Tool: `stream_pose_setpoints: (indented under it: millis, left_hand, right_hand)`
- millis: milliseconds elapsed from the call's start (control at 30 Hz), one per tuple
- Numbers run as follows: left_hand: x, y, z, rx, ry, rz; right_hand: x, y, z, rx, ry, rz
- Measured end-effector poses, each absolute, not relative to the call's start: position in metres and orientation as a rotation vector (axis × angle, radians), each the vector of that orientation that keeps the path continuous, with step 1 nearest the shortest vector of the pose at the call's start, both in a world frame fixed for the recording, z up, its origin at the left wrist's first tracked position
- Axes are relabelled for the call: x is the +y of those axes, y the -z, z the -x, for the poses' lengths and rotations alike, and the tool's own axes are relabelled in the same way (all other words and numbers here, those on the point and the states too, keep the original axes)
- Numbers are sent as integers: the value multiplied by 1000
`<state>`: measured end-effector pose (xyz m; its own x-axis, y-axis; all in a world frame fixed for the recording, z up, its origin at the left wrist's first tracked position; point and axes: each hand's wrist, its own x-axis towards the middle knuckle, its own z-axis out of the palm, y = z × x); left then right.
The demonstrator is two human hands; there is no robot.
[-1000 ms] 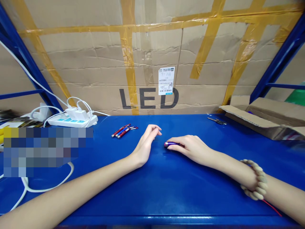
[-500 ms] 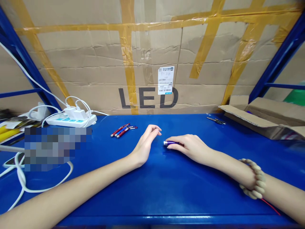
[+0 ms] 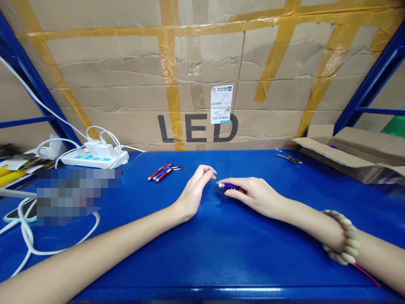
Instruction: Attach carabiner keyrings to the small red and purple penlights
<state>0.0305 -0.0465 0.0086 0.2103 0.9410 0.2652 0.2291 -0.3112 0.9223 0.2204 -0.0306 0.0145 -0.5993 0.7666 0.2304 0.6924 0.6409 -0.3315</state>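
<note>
My right hand (image 3: 257, 196) holds a small purple penlight (image 3: 232, 186) with a silver end, between the thumb and the fingers, just above the blue tabletop (image 3: 209, 253). The silver end faces my left hand and looks bright. My left hand (image 3: 193, 192) rests on its edge on the table, fingers loosely bent and apart, with nothing in it. Left of that hand lie several similar penlights (image 3: 163, 172), red and blue, with small clips at their far ends.
A large taped carton (image 3: 126, 84) stands along the back. Keys (image 3: 289, 159) lie near an open cardboard box (image 3: 335, 156) at the right. On the left are a white power strip (image 3: 95, 160), looping white cables (image 3: 28, 236) and a blurred-out patch.
The penlight in my right hand has tilted, and the thumb has come away from its silver end, showing more of the purple body. My left hand has barely moved.
</note>
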Motion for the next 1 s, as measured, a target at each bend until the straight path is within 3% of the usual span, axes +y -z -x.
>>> stream_pose_setpoints:
  millis: [500,1000]
  left_hand:
    - [-47,-9,-30,1106,-1165,-1736]
    - [-49,-11,-31,1085,-1148,-1760]
  right_hand:
    - [-35,-19,-219,-2580,-269,1021]
    - [-34,-17,-218,-2584,-9,915]
